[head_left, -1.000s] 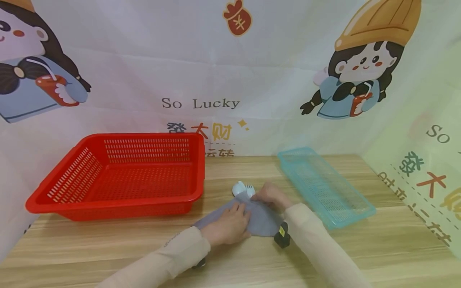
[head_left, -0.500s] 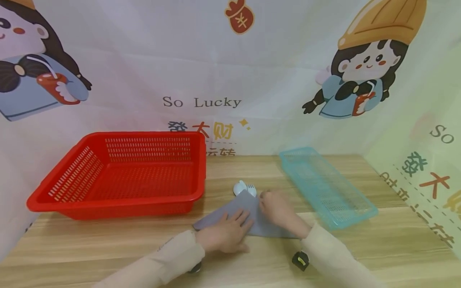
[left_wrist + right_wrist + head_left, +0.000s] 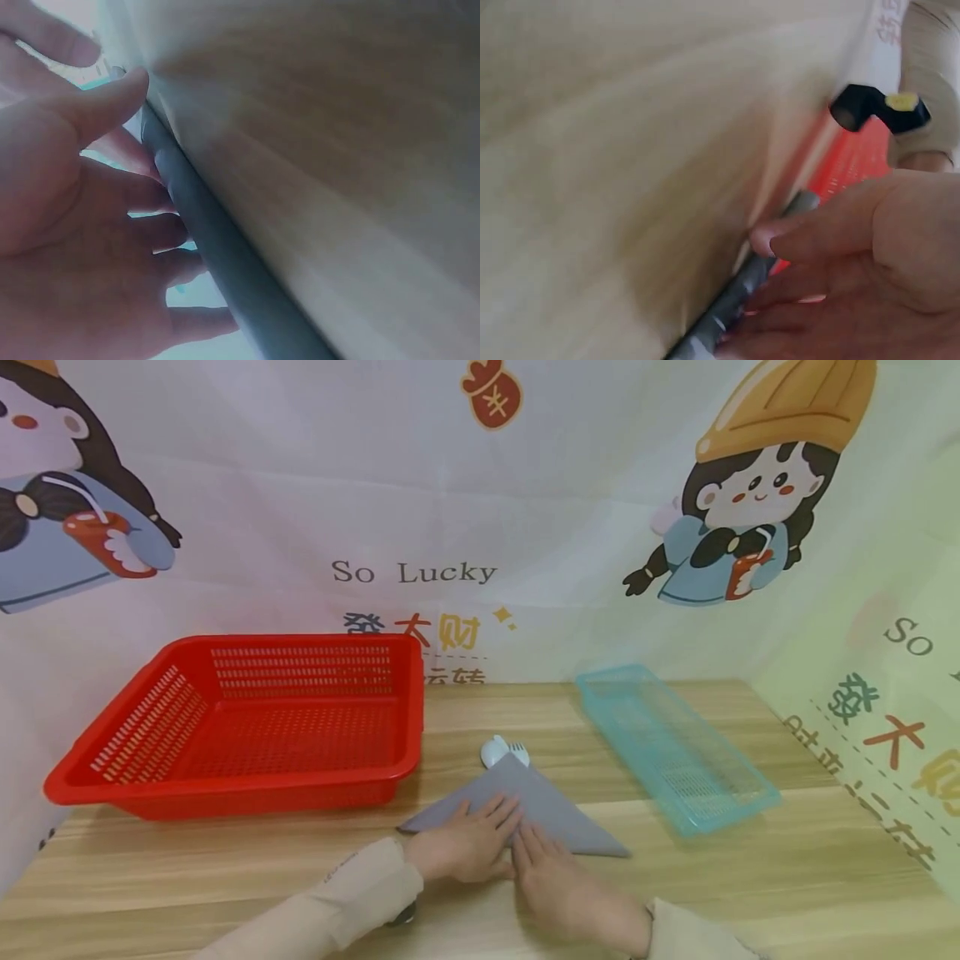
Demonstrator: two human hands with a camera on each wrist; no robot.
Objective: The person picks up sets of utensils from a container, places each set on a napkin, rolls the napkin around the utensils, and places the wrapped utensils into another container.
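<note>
A grey cloth (image 3: 562,814) lies folded into a triangle on the wooden table, its point facing away from me. Past that point show the heads of a pale spoon (image 3: 492,751) and a pale fork (image 3: 520,749); their handles are hidden under the cloth. My left hand (image 3: 468,842) rests on the left half of the cloth with fingers spread. Fingertips of my right hand (image 3: 558,885) press the cloth at its near edge, beside the left hand. In both wrist views the folded edge of the cloth (image 3: 202,217) runs along under straight fingers (image 3: 795,322).
A large red plastic basket (image 3: 258,787) stands at the left. To the right is a light blue mesh tray (image 3: 637,752). A printed fabric sheet (image 3: 555,527) hangs behind the table. A black wrist camera (image 3: 877,109) sits at the left sleeve.
My right hand has released the cloth's far point and drawn back to its near edge. The right corner of the cloth now lies in view. The left hand has stayed almost in place.
</note>
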